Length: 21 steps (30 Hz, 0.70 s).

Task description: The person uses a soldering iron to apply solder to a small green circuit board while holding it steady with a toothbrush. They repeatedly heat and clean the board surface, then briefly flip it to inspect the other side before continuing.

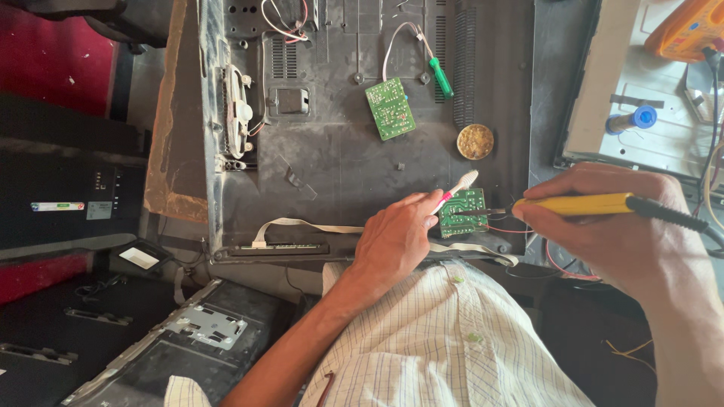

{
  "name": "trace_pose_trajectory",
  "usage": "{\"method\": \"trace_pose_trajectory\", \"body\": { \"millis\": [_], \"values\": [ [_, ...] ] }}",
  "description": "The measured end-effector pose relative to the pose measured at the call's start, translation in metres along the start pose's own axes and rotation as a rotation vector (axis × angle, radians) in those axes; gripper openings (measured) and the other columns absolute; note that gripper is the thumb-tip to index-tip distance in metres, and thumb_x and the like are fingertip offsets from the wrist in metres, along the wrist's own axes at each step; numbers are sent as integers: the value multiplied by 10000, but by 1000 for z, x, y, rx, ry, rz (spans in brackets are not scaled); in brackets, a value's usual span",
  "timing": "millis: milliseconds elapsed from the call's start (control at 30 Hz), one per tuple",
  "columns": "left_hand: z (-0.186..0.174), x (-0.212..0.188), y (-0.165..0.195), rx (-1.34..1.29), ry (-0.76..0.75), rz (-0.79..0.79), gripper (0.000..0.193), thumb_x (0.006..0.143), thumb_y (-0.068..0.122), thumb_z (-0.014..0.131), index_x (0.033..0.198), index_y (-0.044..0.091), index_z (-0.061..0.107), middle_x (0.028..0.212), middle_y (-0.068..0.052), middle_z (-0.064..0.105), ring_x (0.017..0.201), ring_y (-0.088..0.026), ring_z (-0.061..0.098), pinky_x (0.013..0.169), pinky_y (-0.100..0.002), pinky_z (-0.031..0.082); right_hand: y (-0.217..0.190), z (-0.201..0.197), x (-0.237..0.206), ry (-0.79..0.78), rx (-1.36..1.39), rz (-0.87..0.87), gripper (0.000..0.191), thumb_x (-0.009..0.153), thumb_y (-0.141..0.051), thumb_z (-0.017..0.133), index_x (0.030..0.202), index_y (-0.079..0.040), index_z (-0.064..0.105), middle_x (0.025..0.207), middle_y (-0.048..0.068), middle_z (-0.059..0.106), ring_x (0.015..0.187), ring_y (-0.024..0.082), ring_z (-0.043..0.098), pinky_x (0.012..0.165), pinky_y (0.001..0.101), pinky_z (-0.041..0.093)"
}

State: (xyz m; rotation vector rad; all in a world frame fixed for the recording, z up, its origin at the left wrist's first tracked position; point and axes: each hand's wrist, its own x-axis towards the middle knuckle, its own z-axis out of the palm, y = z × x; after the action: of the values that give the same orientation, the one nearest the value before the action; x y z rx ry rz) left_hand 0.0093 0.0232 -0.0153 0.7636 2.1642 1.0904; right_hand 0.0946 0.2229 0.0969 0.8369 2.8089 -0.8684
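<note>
Under the left hand (396,237), closed on a toothbrush (455,191), a half-hidden circuit board (464,212); right hand (611,226) gripping a soldering iron (581,204).

Far left I see a dark cabinet face carrying two labels: a long narrow white sticker with green and red patches (57,206), and just right of it a small pale grey rectangular sticker (99,210). Lower down, a white rectangular tag (139,258) lies tilted on a dark casing.
</note>
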Motion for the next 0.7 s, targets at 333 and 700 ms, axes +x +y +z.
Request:
{"method": "trace_pose_trajectory", "body": {
  "millis": [333, 700],
  "values": [
    [3, -1, -2, 41, 14, 56, 442, 916, 78, 595, 1357, 55, 606, 1247, -110, 683, 970, -392, 683, 781, -492, 532, 2, 0, -1, 3, 12, 41, 167, 789, -191, 851, 943, -127, 836, 803, 10, 751, 558, 108, 640, 453, 283, 489],
    [3, -1, -4, 61, 26, 100, 433, 905, 68, 609, 1337, 48, 626, 1283, -122, 679, 953, -387, 696, 786, -480, 546, -7, -5, -3, -38, -23, -44, 194, 767, -185, 846, 954, -138, 829, 867, -4, 770, 637, 112, 703, 507, 287, 555]
  ]
}}
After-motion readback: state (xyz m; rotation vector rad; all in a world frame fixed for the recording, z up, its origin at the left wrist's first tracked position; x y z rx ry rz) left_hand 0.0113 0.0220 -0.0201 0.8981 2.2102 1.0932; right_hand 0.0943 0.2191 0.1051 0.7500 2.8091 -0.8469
